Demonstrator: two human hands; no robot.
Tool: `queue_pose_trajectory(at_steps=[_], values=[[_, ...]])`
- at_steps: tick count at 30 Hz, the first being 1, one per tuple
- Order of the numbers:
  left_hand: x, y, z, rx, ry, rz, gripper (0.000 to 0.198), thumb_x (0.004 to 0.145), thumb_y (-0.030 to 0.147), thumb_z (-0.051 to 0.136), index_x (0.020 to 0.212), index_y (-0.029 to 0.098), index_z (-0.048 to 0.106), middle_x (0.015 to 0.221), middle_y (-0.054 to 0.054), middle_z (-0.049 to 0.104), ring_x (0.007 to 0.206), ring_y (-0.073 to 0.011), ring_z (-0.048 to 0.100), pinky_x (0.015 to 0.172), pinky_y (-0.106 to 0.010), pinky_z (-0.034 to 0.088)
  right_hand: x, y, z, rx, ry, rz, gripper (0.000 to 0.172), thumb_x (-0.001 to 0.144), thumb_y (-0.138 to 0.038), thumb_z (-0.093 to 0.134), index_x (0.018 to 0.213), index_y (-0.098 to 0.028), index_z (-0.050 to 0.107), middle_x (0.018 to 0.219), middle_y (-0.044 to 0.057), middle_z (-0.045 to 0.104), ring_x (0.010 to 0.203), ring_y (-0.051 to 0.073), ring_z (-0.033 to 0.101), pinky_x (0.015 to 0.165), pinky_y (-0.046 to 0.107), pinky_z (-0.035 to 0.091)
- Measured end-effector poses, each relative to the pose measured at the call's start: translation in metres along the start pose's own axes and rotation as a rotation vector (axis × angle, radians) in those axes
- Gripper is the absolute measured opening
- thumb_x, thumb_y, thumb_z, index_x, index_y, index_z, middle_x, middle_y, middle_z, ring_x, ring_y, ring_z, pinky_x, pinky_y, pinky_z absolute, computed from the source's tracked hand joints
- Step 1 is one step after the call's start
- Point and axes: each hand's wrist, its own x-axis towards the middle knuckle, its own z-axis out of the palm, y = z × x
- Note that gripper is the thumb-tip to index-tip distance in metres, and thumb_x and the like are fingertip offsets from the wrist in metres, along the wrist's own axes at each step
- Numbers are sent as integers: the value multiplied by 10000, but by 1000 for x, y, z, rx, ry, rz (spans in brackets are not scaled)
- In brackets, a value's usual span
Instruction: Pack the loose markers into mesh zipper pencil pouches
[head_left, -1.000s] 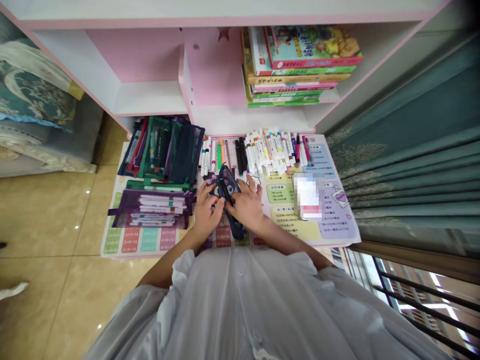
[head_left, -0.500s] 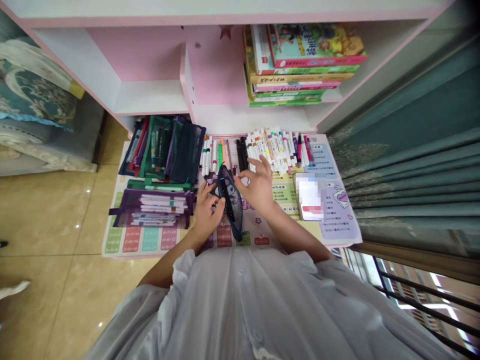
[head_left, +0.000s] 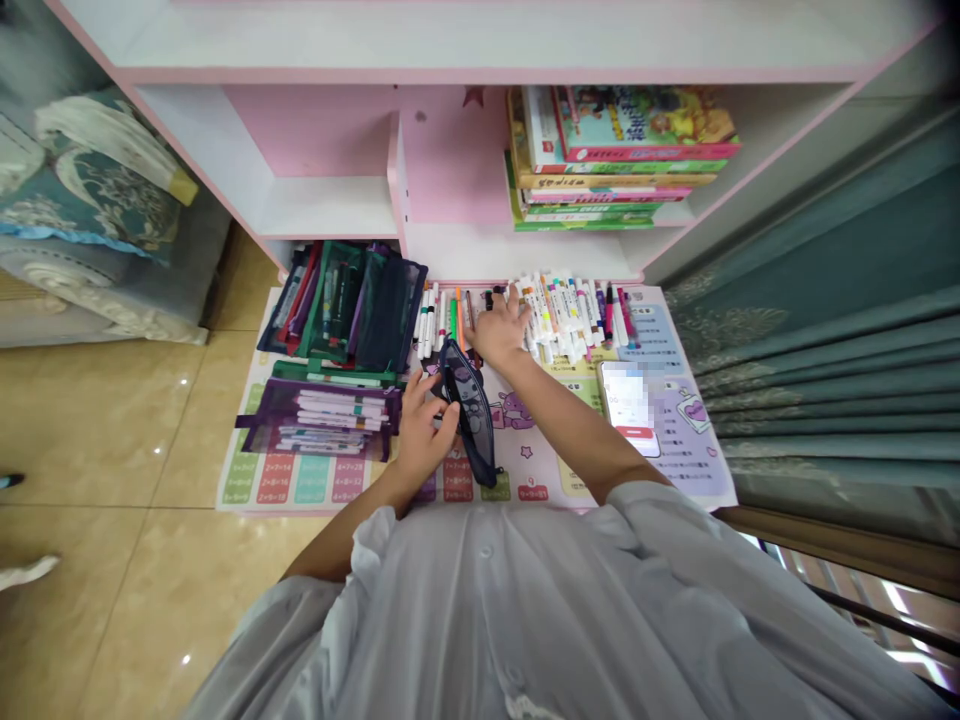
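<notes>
A dark blue mesh pencil pouch (head_left: 474,420) lies slanted in front of me, its long side parted. My left hand (head_left: 426,428) has its thumb and fingers closed on the pouch's left edge. Farther up, my right hand (head_left: 498,328) reaches over several black markers (head_left: 491,298), fingers apart, partly hiding them. Whether its fingertips grip one is hidden. Just left of that hand are an orange pen (head_left: 460,318), a green marker (head_left: 453,320) and white markers (head_left: 426,325). To its right spreads a heap of white-barrelled coloured markers (head_left: 559,312).
Filled mesh pouches (head_left: 349,300) are piled at the left, with a purple pouch (head_left: 319,425) of white markers before them. A phone (head_left: 628,410) lies at the right. Stacked books (head_left: 622,160) fill part of the shelf (head_left: 465,250); a curtain (head_left: 817,330) hangs at the right.
My right hand has moved from beside the pouch up to the black markers and now covers much of them. My left hand stays at the pouch. The view has shifted slightly.
</notes>
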Motion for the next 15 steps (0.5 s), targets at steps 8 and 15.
queue_pose_trajectory(at_steps=[8, 15], values=[[0, 0, 0, -3, -8, -5, 277, 939, 285, 571, 682, 184, 581, 1314, -97, 619, 1422, -304, 430, 1151, -569, 414, 2, 1, 8, 29, 26, -13, 310, 850, -260, 573, 1045, -107, 759, 1519, 197, 447, 1515, 418, 155, 1163, 706, 163], [0, -3, 2, -20, 21, -20, 290, 940, 294, 570, 671, 187, 575, 1293, -93, 627, 1418, -299, 433, 1154, -571, 406, -6, 7, -5, 143, 99, -13, 201, 810, -241, 593, 828, -127, 757, 1516, 171, 461, 1499, 432, 209, 1154, 704, 217]])
